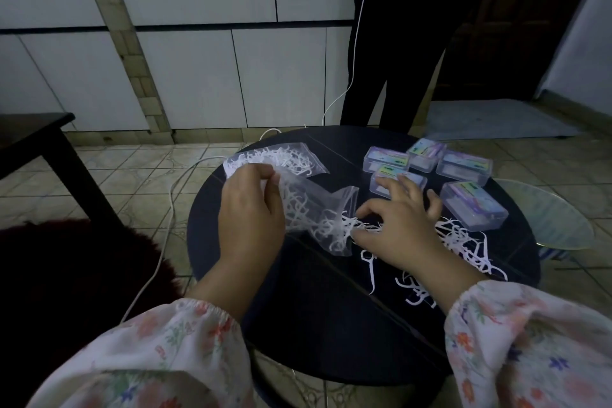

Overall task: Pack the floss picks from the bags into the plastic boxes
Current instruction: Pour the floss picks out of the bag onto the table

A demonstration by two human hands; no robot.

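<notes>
My left hand (250, 212) pinches the upper corner of a clear plastic bag (318, 212) and holds it tilted, mouth down toward the round dark table (298, 308). White floss picks (463, 242) spill from the bag's mouth into a loose heap. My right hand (400, 225) rests on that heap at the bag's mouth, fingertips pinching some picks. A second bag of picks (291, 157) lies flat behind my left hand. Several closed clear plastic boxes (473, 205) with coloured labels stand at the table's far right.
A person in dark trousers (394, 43) stands just beyond the table. A white cable (172, 209) runs over the tiled floor at left. A dark bench (36, 132) stands at far left. A glass plate (556, 215) lies right of the table.
</notes>
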